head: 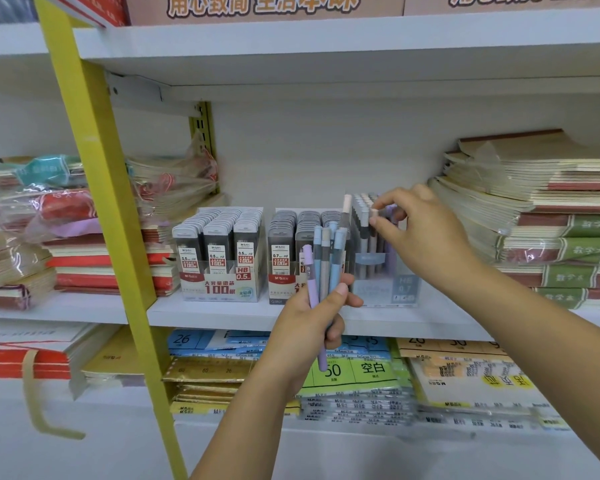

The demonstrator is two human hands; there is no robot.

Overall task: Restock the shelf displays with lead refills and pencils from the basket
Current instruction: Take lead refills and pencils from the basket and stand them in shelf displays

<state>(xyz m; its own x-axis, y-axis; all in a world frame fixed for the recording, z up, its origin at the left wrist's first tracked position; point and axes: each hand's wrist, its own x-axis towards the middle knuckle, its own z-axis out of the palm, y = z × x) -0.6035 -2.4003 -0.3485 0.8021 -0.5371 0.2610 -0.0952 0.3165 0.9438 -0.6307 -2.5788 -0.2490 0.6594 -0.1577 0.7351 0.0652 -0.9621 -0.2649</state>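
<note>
Pinching the cap of one pencil (373, 212) between thumb and forefinger, the right hand (420, 230) seats it in the clear display box (388, 289) on the shelf (222, 315) — the pencil-stocking step, by my reading. The left hand (312, 317) grips a bunch of pencils (323, 261) just in front; the next move calls for drawing one out and finding a free slot.

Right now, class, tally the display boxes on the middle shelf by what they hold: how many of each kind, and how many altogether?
Lead refill boxes: 2
Pencil boxes: 1
Total: 3
</note>
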